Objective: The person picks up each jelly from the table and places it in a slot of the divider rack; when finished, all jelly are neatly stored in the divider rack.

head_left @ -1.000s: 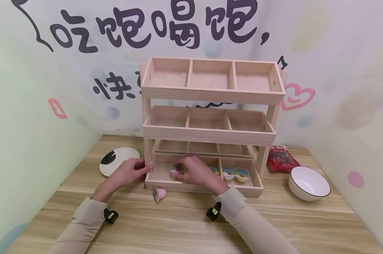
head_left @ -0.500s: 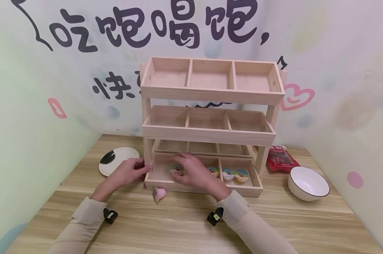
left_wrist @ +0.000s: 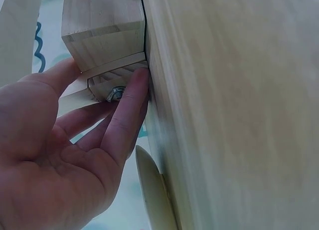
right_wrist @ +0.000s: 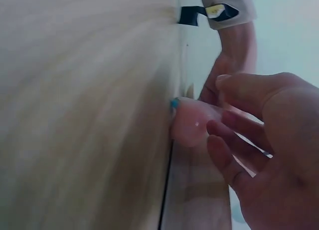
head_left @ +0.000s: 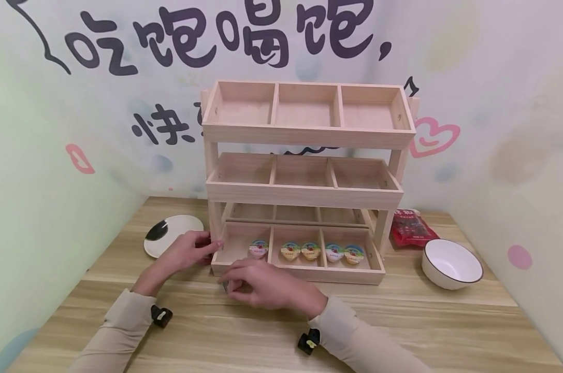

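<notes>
A three-tier wooden rack [head_left: 304, 197] stands on the table. My left hand [head_left: 186, 252] holds its lower left corner, thumb on one side of the wood and fingers on the other in the left wrist view. My right hand [head_left: 269, 285] is in front of the bottom tray, over a pink jelly cup [right_wrist: 192, 124] lying on the table. Its fingers are spread loosely around that cup, with the thumb apart from it. In the bottom tray, one jelly cup [head_left: 259, 249] sits in the left compartment, two jelly cups [head_left: 290, 252] in the middle and two more [head_left: 354, 254] in the right.
On the left lies a white plate [head_left: 184, 226] with a black patch. At the right are a red snack bag [head_left: 413, 229] and a white bowl [head_left: 453, 263] with a dark rim. Walls rise behind and on both sides of the wooden table [head_left: 206, 336].
My right hand has left the jelly cup in the left compartment and come forward and down to the pink one on the table. My left hand stays at the rack's corner.
</notes>
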A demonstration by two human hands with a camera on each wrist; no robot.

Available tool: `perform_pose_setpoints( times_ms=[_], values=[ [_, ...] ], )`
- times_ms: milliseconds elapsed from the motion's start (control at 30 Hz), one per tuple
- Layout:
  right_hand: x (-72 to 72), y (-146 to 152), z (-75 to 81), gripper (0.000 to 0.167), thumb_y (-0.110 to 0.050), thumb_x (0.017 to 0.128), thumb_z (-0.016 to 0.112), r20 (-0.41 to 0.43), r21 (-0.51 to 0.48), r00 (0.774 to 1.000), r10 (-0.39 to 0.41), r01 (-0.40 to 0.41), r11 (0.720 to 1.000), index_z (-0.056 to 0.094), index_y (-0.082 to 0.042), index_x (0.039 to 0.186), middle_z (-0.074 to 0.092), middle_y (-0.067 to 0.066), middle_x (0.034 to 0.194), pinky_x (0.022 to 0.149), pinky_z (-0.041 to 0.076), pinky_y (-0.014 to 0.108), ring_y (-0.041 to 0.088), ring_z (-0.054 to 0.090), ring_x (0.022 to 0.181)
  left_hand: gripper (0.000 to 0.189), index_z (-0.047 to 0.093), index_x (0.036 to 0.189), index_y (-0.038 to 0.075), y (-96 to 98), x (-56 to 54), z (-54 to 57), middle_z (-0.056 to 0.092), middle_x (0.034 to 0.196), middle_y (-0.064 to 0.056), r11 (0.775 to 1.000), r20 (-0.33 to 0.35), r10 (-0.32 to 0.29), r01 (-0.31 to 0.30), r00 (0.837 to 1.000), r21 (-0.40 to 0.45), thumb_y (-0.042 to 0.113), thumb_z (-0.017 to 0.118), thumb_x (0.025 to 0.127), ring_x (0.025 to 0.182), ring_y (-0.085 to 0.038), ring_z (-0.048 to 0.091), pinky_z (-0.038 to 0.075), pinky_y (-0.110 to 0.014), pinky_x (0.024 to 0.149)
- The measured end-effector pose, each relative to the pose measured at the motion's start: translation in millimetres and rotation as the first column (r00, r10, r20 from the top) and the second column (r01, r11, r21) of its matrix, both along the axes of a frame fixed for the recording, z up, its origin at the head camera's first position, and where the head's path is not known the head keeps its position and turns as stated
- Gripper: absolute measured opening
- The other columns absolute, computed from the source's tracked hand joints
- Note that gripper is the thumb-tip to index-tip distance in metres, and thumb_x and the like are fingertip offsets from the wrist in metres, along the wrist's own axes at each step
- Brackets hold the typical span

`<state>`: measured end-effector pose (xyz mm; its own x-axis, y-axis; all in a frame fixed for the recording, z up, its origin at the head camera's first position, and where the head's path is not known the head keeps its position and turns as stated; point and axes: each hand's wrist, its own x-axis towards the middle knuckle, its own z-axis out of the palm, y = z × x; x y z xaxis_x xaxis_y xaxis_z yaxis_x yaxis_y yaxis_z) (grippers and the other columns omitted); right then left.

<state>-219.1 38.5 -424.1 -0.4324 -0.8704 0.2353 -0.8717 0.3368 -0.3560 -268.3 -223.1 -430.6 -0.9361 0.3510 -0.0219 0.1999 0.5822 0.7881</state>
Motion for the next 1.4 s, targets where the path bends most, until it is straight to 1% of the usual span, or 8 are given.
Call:
perform_pose_setpoints(
  times_ms=[100,367,667,800,933,1100,1233,1400],
  values=[
    [1.2,-0.7,-4.9,0.034,-0.021,0.105,0.074,-0.022,0.034,1.000,-0.009,0.009,0.999,0.074,-0.011,0.137,0.072,-0.001,0.133,0.101,0.051,0.010,0.001,0.067,0.111,0.044,0.068,0.135,-0.005,0.1,-0.2,0.1,0.076,0.125,-0.025,1.000,-0.004,0.003,-0.003,1.000,-0.009,0.031,0.067,0.110,0.105,-0.025,0.077,0.069,-0.038,0.082],
    [6.0,0.8,-4.8,0.037,-0.024,0.101,0.079,-0.059,0.033,0.994,-0.095,0.097,0.995,0.074,-0.014,0.136,0.069,-0.005,0.116,0.084,0.048,0.007,-0.005,0.058,0.094,0.045,0.068,0.136,-0.005,0.3,-0.7,-0.3,0.077,0.125,-0.024,1.000,-0.008,-0.003,0.003,1.000,-0.017,0.032,0.067,0.110,0.104,-0.025,0.078,0.069,-0.039,0.081],
    [6.9,4.0,-1.5,0.026,-0.017,0.097,0.080,-0.187,0.039,0.972,-0.144,0.154,0.987,0.078,-0.016,0.123,0.069,-0.006,0.112,0.076,0.047,0.010,-0.002,0.056,0.087,0.043,0.068,0.134,-0.005,0.0,-0.3,0.5,0.077,0.123,-0.024,1.000,-0.002,0.006,-0.006,1.000,-0.002,0.030,0.067,0.110,0.104,-0.025,0.078,0.069,-0.038,0.081],
    [7.1,3.6,-1.0,0.012,-0.023,0.101,0.078,-0.192,0.020,0.968,-0.162,0.169,0.985,0.079,-0.018,0.112,0.066,-0.007,0.101,0.069,0.041,0.010,0.000,0.052,0.081,0.042,0.068,0.134,-0.005,-0.5,-0.2,0.5,0.077,0.124,-0.024,1.000,-0.007,0.005,-0.005,1.000,-0.004,0.030,0.067,0.110,0.104,-0.025,0.078,0.069,-0.039,0.081],
    [7.2,3.2,-1.3,0.011,-0.031,0.102,0.078,-0.196,0.003,0.962,-0.189,0.193,0.981,0.078,-0.021,0.100,0.062,-0.010,0.091,0.066,0.038,0.011,-0.001,0.050,0.077,0.042,0.069,0.133,-0.004,-0.7,0.0,0.2,0.077,0.122,-0.023,1.000,-0.019,0.007,-0.007,1.000,-0.021,0.030,0.068,0.109,0.103,-0.024,0.078,0.069,-0.038,0.081],
    [7.0,1.5,-3.9,0.010,-0.031,0.099,0.082,-0.145,-0.031,0.975,-0.166,0.164,0.986,0.077,-0.024,0.095,0.064,-0.014,0.090,0.067,0.041,0.005,-0.005,0.055,0.079,0.040,0.070,0.131,-0.004,-0.6,0.2,-0.3,0.078,0.120,-0.023,1.000,-0.021,0.010,-0.010,1.000,-0.024,0.030,0.068,0.109,0.101,-0.024,0.078,0.069,-0.039,0.081],
    [8.7,-2.1,-4.1,0.010,-0.028,0.098,0.083,-0.051,-0.058,0.996,-0.067,0.064,0.996,0.076,-0.022,0.094,0.069,-0.013,0.089,0.071,0.045,0.000,-0.008,0.059,0.078,0.040,0.070,0.131,-0.004,-0.7,0.1,-1.0,0.079,0.119,-0.023,1.000,-0.019,0.009,-0.010,1.000,-0.017,0.030,0.067,0.110,0.100,-0.023,0.079,0.069,-0.038,0.080],
    [13.1,-4.4,-0.8,0.014,-0.034,0.100,0.082,0.040,-0.059,0.999,0.006,-0.004,0.998,0.078,-0.021,0.099,0.071,-0.012,0.093,0.073,0.049,0.002,-0.010,0.061,0.080,0.040,0.070,0.131,-0.004,-1.1,0.4,-0.8,0.079,0.119,-0.022,1.000,-0.014,0.006,-0.006,1.000,-0.003,0.030,0.067,0.110,0.098,-0.022,0.079,0.069,-0.038,0.080]
  ],
)
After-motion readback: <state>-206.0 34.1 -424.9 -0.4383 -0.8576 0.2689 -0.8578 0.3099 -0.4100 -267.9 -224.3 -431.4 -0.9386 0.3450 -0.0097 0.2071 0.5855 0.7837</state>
